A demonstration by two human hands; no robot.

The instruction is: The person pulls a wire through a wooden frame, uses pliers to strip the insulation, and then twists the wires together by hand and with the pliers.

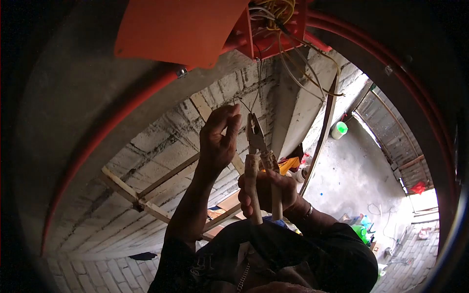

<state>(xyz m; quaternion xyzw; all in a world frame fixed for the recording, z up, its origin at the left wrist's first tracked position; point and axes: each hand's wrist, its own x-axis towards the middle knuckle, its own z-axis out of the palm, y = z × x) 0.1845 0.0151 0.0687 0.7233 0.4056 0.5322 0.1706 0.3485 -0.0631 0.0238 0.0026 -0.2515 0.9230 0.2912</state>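
Observation:
My left hand (221,134) is raised, with thumb and fingertips pinched together at a thin dark wire (260,78). That wire hangs from an orange electrical box (273,41), and its loose end curls just above my fingertips. In my right hand (273,191) is a pair of pliers (256,141) with pale, worn handles, its jaws pointing up. The jaw tips meet the wire right beside my left fingers. Several white and yellow wires (312,73) dangle from the box to the right of the pliers.
An orange panel (176,31) hangs beside the box, and red conduits (110,122) curve along both sides. Wooden battens (156,210) cross the block wall. Far below on the floor (347,166) are a white-and-green bucket (339,130) and green bottles (360,232).

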